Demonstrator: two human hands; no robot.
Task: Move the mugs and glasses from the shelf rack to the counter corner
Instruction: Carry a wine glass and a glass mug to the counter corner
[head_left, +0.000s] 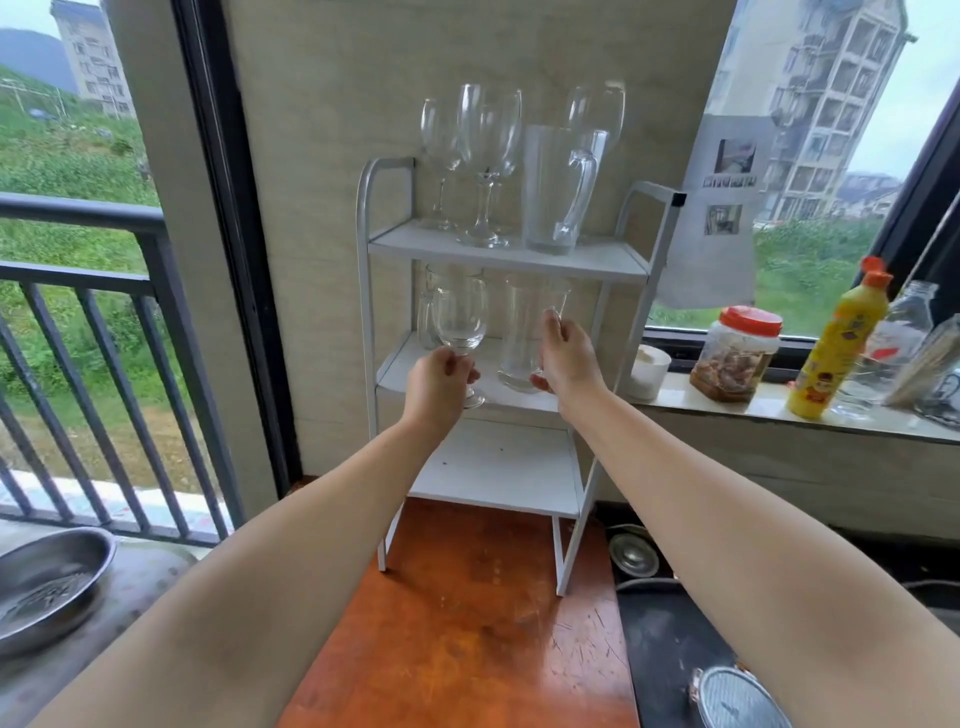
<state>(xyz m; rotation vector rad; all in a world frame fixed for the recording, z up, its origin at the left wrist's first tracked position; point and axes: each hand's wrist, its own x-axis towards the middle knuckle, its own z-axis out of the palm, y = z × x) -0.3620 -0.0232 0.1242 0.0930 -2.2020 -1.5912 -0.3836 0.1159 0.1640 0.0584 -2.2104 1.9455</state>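
clear glass fills most of the white shelf rack (631, 265), so we judge the job barely begun. on the top shelf we count four stemmed wine glasses (480, 156) and one tall mug (553, 192) with a big handle, all upright. the middle shelf holds at least one more mug (428, 312) at the back left, partly hidden. the bottom shelf looks bare. no glassware shows on the wooden counter (467, 623) below the rack, and we cannot tell which corner is meant, so nothing appears delivered yet.

our left hand (441, 376) is closed round the stem of a small wine glass (461, 325); its foot seems just at or off the front edge of the middle shelf, and we cannot tell whether it touches. our right hand (563, 358) is wrapped on the handle of a tall glass mug (519, 338), whose base looks to sit on the same shelf.

the pieces are thin, see-through and smooth. the stemmed ones are top-heavy and crowded close, rims nearly touching, so we would lift each straight out to avoid a knock. the mugs look heavier and steadier. the two in hand, then everything on the top shelf and the back mug, are left to move.
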